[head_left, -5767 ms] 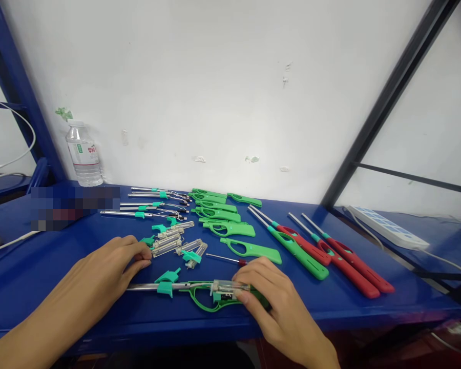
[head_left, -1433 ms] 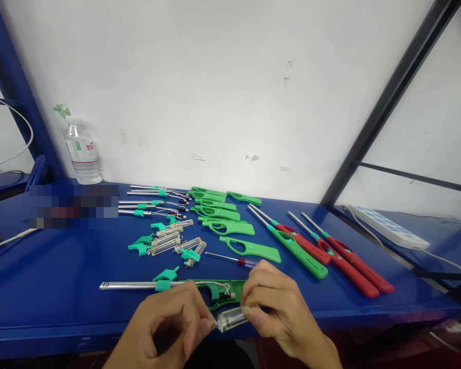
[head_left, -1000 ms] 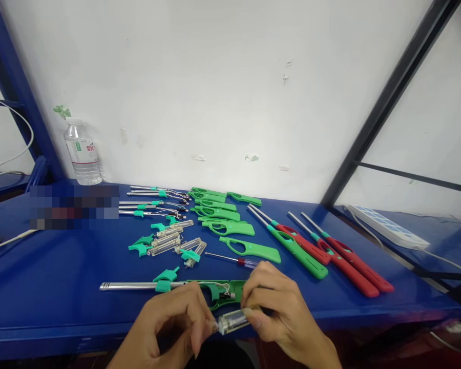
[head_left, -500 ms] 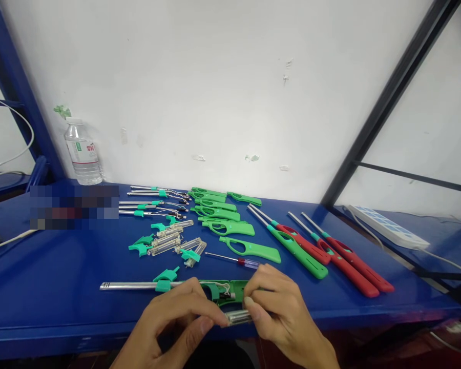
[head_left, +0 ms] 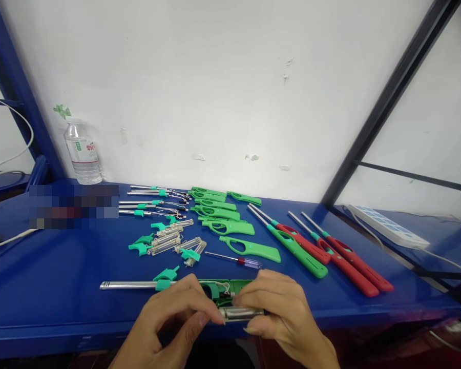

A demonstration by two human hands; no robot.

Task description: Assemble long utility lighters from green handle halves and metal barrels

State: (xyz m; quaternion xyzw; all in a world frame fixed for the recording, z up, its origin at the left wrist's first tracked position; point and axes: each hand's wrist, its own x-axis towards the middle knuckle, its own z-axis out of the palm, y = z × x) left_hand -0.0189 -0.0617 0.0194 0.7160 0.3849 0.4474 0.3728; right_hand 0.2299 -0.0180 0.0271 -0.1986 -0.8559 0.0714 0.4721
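Clear plastic reservoir (head_left: 241, 314) sits nearly level between the hands, before the open green shell (head_left: 241, 283) near the bench's (head_left: 54, 292) front edge; a second ago it tilted. The right hand (head_left: 282, 311) grips its right end. The left hand (head_left: 162, 316) touches its left end; whether it pinches, I cannot tell. The screwdriver (head_left: 241, 261), partly covered then, shows whole.

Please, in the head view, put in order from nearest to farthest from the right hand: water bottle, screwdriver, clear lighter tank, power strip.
From the right hand:
1. Clear lighter tank: at its fingers
2. Screwdriver: just beyond it
3. Power strip: off to the right
4. Water bottle: far left, by the wall
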